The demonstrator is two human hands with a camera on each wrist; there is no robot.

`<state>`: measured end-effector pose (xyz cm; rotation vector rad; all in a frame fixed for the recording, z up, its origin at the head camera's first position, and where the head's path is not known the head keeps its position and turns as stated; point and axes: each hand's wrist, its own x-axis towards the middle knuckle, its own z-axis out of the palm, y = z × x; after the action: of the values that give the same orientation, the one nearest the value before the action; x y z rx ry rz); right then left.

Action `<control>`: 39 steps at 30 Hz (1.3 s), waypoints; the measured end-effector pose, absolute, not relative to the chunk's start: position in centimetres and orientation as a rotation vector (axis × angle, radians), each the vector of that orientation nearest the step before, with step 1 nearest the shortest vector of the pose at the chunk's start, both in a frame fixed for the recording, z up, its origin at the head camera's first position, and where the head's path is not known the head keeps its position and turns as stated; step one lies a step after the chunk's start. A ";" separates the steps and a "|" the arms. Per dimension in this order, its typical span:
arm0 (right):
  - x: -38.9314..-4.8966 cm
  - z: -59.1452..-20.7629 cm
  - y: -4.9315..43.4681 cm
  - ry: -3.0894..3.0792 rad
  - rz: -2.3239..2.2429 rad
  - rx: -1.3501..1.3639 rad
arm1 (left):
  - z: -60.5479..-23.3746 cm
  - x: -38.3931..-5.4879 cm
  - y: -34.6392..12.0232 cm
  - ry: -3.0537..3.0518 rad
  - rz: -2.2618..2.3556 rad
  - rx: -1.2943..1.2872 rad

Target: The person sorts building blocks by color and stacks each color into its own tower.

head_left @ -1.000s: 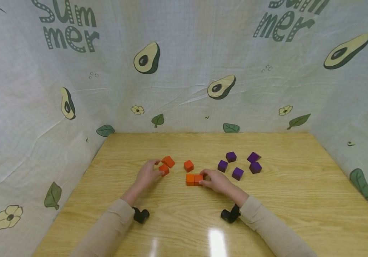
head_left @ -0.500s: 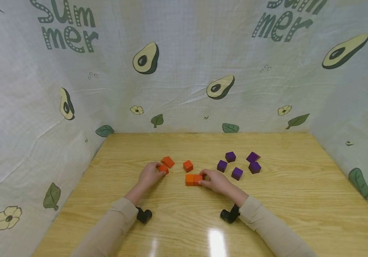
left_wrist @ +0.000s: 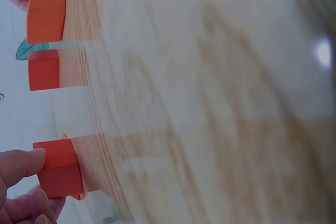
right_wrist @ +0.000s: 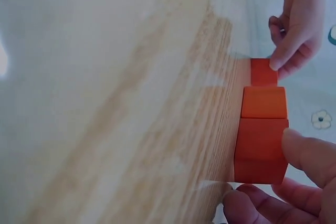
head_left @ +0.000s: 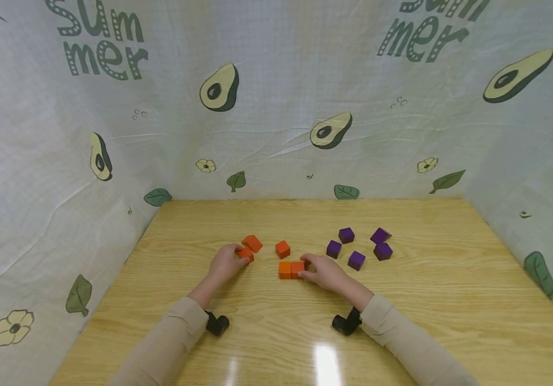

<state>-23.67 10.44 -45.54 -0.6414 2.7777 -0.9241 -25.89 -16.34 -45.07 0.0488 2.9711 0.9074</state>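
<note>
My left hand [head_left: 225, 263] pinches a red-orange cube [left_wrist: 60, 174] between thumb and fingers at the left of the group. Just behind that cube lies an orange block with slanted faces [head_left: 252, 243]. My right hand [head_left: 325, 272] holds a red-orange cube [right_wrist: 261, 148] by its right end, thumb on one face and fingers curled at another. Against this cube's left side sits a lighter orange cube [head_left: 285, 270], the two making a short row on the table. One more red-orange cube [head_left: 283, 249] stands alone behind the row, touched by neither hand.
Several purple blocks lie to the right, among them a purple cube [head_left: 333, 249] and a tilted purple block [head_left: 380, 236]. The wooden table [head_left: 276, 332] meets a printed cloth [head_left: 266, 134] at its back and sides. A black wrist camera [head_left: 346, 324] hangs by each sleeve.
My left hand has closed its fingers onto the left red-orange cube, which stays about where it was. The right hand keeps its place on the row.
</note>
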 end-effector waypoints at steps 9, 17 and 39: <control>-23.6 -45.7 10.6 2.761 -0.985 -0.614 | -44.8 -25.6 -16.3 2.975 0.900 0.041; -23.6 -45.8 10.6 2.762 -0.996 -0.611 | -44.7 -25.4 -16.4 2.969 0.905 0.032; -23.7 -46.0 10.8 2.751 -1.026 -0.610 | -43.5 -25.2 -15.1 2.934 0.938 0.107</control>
<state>-23.67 10.77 -45.95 -0.6099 2.7508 -1.0259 -25.15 -15.13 -43.53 0.1071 2.9341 0.9376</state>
